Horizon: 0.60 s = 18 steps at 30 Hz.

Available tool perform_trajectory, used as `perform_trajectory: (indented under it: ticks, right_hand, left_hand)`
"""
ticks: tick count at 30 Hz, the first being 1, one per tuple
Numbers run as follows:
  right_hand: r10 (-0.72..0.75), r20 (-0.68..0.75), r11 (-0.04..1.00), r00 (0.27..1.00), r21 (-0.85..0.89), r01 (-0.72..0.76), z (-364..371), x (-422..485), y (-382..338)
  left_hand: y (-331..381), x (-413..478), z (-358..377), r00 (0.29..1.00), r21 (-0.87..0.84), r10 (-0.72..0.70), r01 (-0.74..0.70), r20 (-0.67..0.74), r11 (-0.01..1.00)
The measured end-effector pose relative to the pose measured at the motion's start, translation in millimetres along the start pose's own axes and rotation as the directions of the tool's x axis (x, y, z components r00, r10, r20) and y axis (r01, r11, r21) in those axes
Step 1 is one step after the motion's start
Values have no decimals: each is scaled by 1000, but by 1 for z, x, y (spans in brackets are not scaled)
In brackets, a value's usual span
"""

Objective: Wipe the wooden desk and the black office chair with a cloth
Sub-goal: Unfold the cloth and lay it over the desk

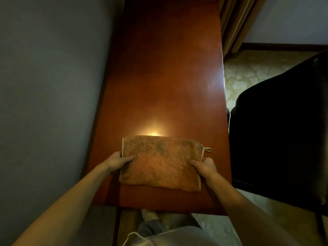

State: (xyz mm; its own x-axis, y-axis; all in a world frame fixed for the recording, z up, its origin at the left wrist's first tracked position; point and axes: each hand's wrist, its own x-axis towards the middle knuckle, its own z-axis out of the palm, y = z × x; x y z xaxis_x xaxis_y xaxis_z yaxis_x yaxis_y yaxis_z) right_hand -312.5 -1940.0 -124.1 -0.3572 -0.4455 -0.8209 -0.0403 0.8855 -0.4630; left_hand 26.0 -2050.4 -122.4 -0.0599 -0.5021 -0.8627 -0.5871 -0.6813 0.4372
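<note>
The folded, fuzzy brown cloth (160,163) lies flat near the glossy wooden desk's (166,71) 6 o'clock edge, long axis running 9 to 3 o'clock. The left hand (118,160) pinches its 9 o'clock edge and the right hand (204,166) its 3 o'clock edge. The black office chair (280,135) stands at 3 o'clock.

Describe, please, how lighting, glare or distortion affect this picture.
Head view: dim overall; a bright glare spot on the desk just beyond the cloth; the chair is nearly lost in shadow; the wide-angle lens stretches the forearms toward the corners.

Orange-brown cloth (160,163), reddish-brown desk (165,68), black chair (276,139)
</note>
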Motion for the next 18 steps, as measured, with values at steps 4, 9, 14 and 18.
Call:
perform_trajectory:
  ticks: [4, 9, 14, 18]
  right_hand:
    - [-149, -38, 989, 988, -1, 149, 16, -18, 11]
    - [-277, 87, 960, 957, -11, 279, 44, -44, 23]
    - [-270, 218, 963, 938, 58, 264, 96, -73, 45]
    - [-260, 228, 964, 938, 108, 242, 123, -82, 56]
  left_hand:
    - [-23, -19, -2, 995, -19, 95, -96, -40, 995]
    - [-66, -44, -26, 930, 237, 280, -224, -238, 945]
    - [-124, -62, -62, 871, 351, 254, -103, -419, 931]
    - [-151, -68, -83, 831, 291, 240, -99, -502, 952]
